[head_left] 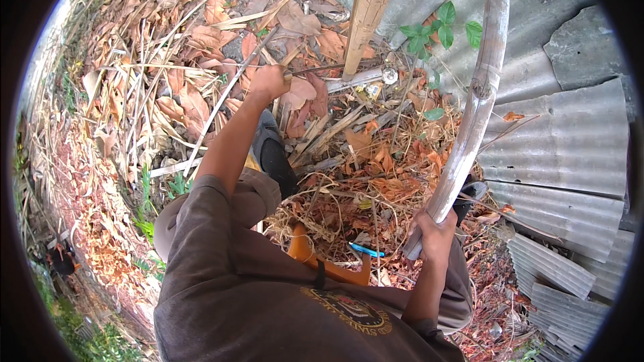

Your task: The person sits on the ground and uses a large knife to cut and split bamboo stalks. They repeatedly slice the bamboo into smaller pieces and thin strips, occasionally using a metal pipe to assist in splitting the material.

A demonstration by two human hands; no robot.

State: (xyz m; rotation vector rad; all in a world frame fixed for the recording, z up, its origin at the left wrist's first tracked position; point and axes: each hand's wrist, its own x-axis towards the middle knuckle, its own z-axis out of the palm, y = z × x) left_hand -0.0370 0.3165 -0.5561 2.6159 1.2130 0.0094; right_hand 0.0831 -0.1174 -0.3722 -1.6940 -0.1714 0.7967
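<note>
My right hand (433,234) is wrapped round the lower end of a pale bamboo pole (475,104). The pole slants up and away, past the top edge of the view. Off to the left, my left hand (270,82) is closed round the end of a thin, dark, blade-like tool (322,69). It points right, toward the foot of a split wooden post (367,17); its grip is hidden in my fingers. Beside that foot lies a short pale bamboo piece (365,80).
Corrugated metal sheets (557,137) line the right side, with a small green plant (436,30) before them. Dry leaves (201,33) and sticks cover the ground. Between my legs are an orange object with a black strap (329,268) and a light blue item (365,250).
</note>
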